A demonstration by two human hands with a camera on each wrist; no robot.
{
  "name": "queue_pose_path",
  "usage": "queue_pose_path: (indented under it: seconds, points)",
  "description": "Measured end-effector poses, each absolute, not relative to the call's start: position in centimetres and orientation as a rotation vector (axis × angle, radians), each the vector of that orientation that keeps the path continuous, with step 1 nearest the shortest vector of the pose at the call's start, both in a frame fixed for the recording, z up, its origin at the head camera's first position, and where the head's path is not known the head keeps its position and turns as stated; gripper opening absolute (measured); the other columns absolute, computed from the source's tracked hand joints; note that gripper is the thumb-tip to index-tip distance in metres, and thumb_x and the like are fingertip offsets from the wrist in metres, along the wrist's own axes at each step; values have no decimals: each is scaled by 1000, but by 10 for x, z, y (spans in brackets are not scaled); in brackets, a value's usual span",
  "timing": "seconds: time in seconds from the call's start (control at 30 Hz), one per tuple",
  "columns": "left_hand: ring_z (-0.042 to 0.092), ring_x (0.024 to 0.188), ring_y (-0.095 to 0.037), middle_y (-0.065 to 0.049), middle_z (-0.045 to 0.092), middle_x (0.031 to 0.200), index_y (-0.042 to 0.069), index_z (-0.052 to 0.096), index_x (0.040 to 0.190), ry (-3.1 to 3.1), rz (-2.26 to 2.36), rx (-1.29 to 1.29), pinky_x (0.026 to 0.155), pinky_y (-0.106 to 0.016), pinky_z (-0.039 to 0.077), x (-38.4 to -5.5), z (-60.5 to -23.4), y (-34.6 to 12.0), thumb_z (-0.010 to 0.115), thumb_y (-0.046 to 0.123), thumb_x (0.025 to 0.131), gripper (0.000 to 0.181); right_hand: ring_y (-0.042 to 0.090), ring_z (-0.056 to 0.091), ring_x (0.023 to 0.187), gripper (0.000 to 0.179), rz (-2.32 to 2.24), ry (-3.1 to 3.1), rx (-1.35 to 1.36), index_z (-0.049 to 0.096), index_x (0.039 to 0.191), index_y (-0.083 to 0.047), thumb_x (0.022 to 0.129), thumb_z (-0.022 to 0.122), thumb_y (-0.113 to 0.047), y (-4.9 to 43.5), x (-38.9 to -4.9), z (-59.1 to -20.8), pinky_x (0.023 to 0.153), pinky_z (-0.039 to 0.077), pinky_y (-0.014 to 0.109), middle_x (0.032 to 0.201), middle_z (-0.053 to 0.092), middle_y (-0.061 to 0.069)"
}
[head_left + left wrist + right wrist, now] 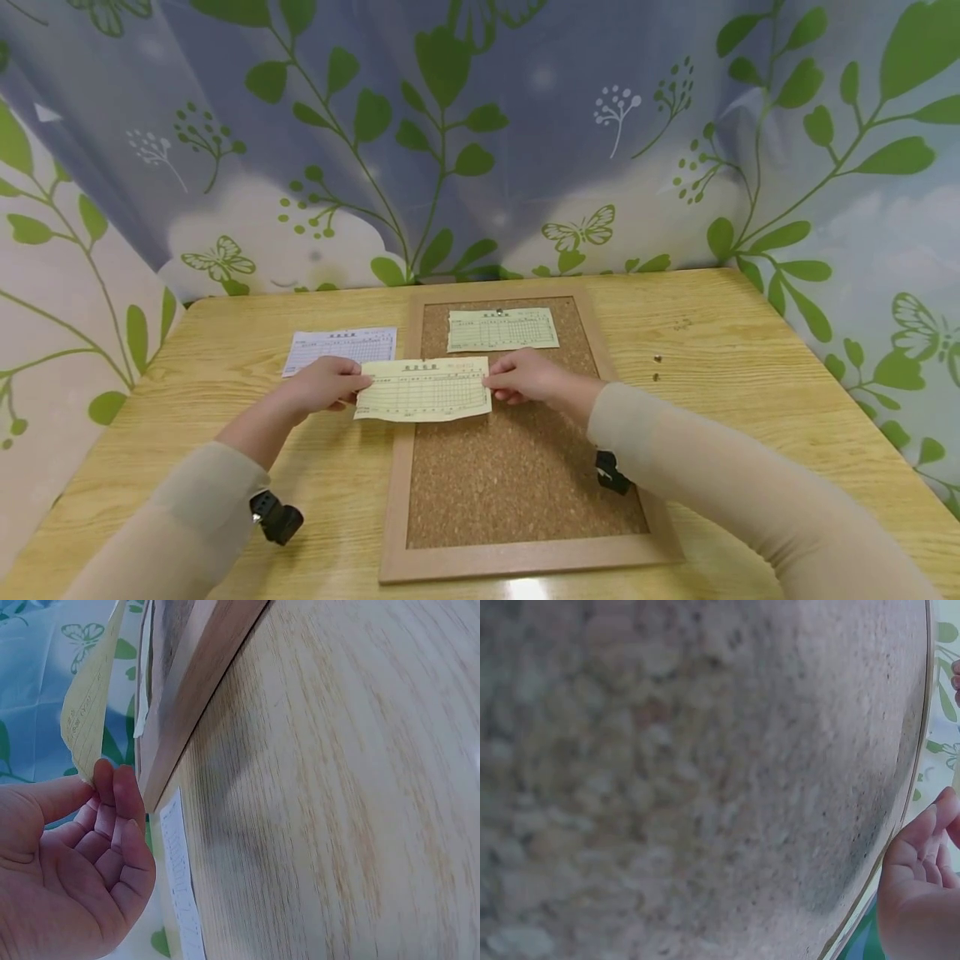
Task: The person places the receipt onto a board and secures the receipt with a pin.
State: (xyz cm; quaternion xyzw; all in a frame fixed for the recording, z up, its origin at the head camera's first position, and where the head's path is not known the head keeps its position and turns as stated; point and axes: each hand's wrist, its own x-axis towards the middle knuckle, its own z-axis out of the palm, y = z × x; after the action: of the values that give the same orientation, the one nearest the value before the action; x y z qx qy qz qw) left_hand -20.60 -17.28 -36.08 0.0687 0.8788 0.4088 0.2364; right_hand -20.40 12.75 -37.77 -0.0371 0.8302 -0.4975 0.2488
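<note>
A pale yellow printed form is stretched between both hands, over the left side of the framed corkboard. My left hand pinches its left edge between thumb and fingers; the left wrist view shows this yellow slip bowed and raised off the table. At its right edge my right hand pinches the paper above the cork. In the right wrist view the right hand is partly cut off by the frame's edge. Another yellow form lies on the board's upper part, with a pushpin at its top.
A white printed form lies on the wooden table, left of the board and partly behind the left hand. Two small pushpins sit on the table to the board's right. A leaf-patterned curtain hangs behind the table.
</note>
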Motion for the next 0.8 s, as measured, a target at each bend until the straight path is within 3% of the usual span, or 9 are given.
queue_pose_path:
  seconds: [0.8]
  points:
    - [56,77,-19,-3,54,75,6,55,76,2403,1119,185,68,-33,46,-214,-368,-155,53,18,96,23,9,54,65,17,-1359,2286,-62,66,97,1,91,61,-14,145,-204,-380,61,48,24,72,59,2]
